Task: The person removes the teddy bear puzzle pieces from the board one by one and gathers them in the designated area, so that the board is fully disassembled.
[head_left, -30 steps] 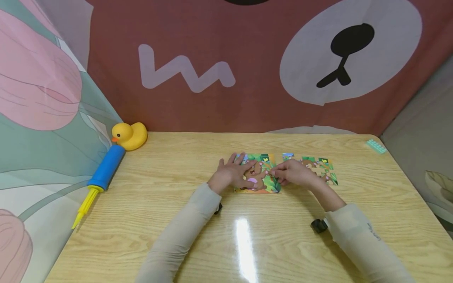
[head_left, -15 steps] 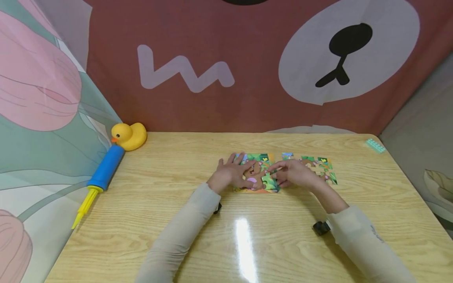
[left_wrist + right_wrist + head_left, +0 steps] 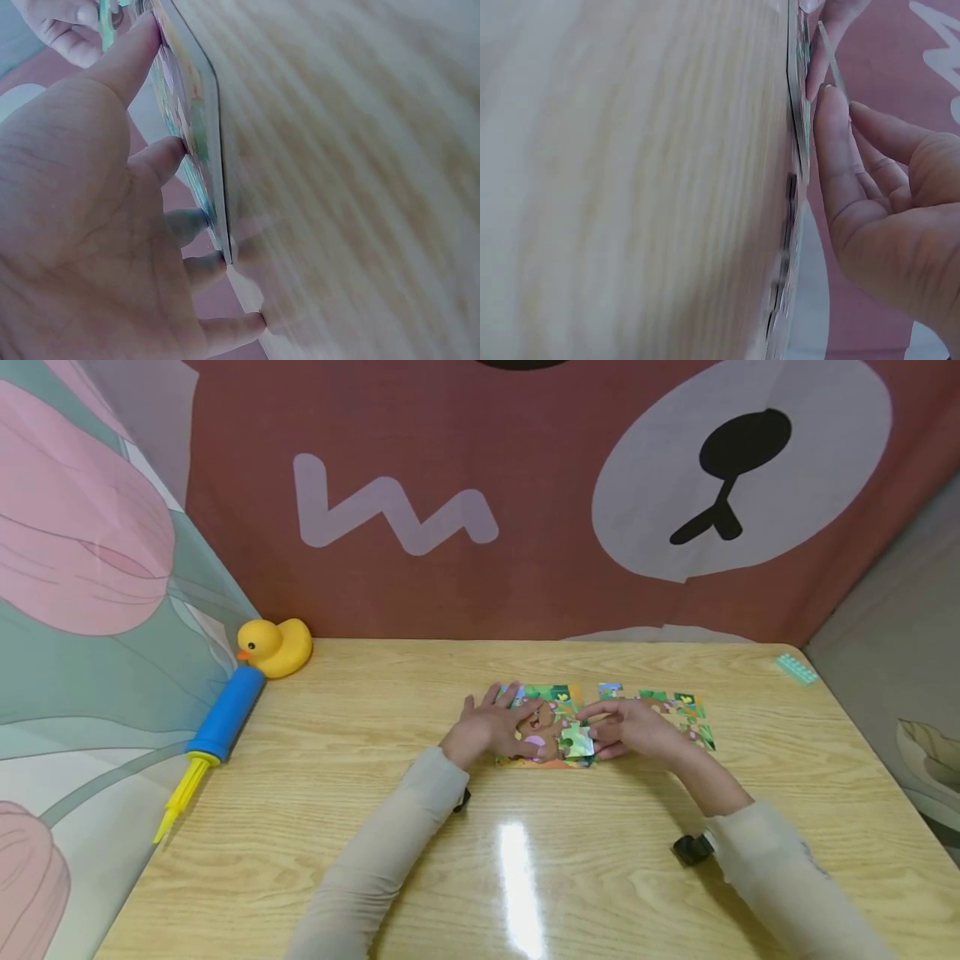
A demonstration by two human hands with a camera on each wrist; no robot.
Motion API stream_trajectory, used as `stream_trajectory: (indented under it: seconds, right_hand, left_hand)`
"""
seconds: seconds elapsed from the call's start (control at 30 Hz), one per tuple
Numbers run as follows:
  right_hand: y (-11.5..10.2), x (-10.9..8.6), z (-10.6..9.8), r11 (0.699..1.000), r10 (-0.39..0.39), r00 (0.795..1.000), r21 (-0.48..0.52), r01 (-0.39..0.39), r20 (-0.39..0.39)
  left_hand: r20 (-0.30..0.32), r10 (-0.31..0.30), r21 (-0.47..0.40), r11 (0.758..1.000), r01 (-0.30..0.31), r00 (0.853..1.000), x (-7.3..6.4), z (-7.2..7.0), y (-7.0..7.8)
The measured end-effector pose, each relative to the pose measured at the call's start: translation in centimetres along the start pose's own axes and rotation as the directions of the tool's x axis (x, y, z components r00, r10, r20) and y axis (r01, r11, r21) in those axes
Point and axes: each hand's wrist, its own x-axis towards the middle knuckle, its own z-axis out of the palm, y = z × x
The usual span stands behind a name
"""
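A jigsaw puzzle (image 3: 558,692) with a cartoon bear on green lies flat on the table. My left hand (image 3: 489,731) rests on its left part with fingers spread, and in the left wrist view the fingertips (image 3: 174,150) press on its face near the edge. My right hand (image 3: 633,727) pinches a green jigsaw piece (image 3: 576,741) by its right side, over the puzzle's lower right. Edge-on in the right wrist view, that piece (image 3: 832,64) stands tilted above the puzzle, between thumb and fingertips. Part of the bear picture is hidden under the left hand.
Several loose jigsaw pieces (image 3: 685,702) lie right of the puzzle, partly behind the right hand. A yellow rubber duck (image 3: 276,648) and a blue hand pump (image 3: 227,713) are at the table's left edge. A mint toy brick (image 3: 797,669) lies at the far right corner.
My right hand has drawn slightly right, and the green piece in its fingers now shows its face, tilted over the puzzle. My left hand has stayed in place.
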Motion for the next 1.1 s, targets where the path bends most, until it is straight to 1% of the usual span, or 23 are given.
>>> stream_trajectory:
  seconds: [0.13,0.23,0.37,0.47,0.63,0.77,0.93,1.1]
  right_hand:
    - [0.5,-0.7,-0.9,0.999,-0.001,1.0,0.048,0.001,-0.002]
    - [1.0,-1.2,-1.8,0.998,-0.005,1.0,0.069,0.005,-0.008]
    - [1.5,-2.3,-2.9,0.995,0.007,0.999,0.103,-0.003,-0.038]
    - [1.8,-3.4,-3.8,0.994,0.01,0.998,0.113,-0.003,-0.061]
    - [2.5,-5.2,-5.3,0.99,0.004,0.996,0.138,0.008,-0.088]
    - [3.3,-6.4,-6.4,0.986,0.002,0.996,0.168,0.014,-0.093]
    - [4.5,-7.8,-7.5,0.986,0.004,0.994,0.165,0.014,-0.107]
    - [5.8,-9.3,-8.6,0.991,0.032,0.993,0.134,-0.017,-0.111]
  left_hand:
    - [0.001,-0.009,0.01,1.0,0.009,1.0,0.0,0.1,0.1]
    - [0.003,-0.011,-0.001,1.0,0.011,1.0,0.0,0.0,0.1]
    - [-0.001,-0.007,-0.013,1.0,0.007,1.0,-0.1,0.0,0.1]
    - [-0.012,0.0,-0.001,1.0,0.0,1.0,-0.1,0.1,0.1]
    - [-0.029,0.01,0.045,0.999,-0.008,1.0,0.0,0.3,0.0]
    - [-0.035,0.02,0.062,0.998,-0.018,0.999,-0.1,0.3,-0.1]
    - [-0.036,0.029,0.069,0.997,-0.026,0.999,-0.1,0.3,-0.2]
    - [-0.031,0.028,0.057,0.998,-0.026,0.999,0.1,0.5,-0.2]
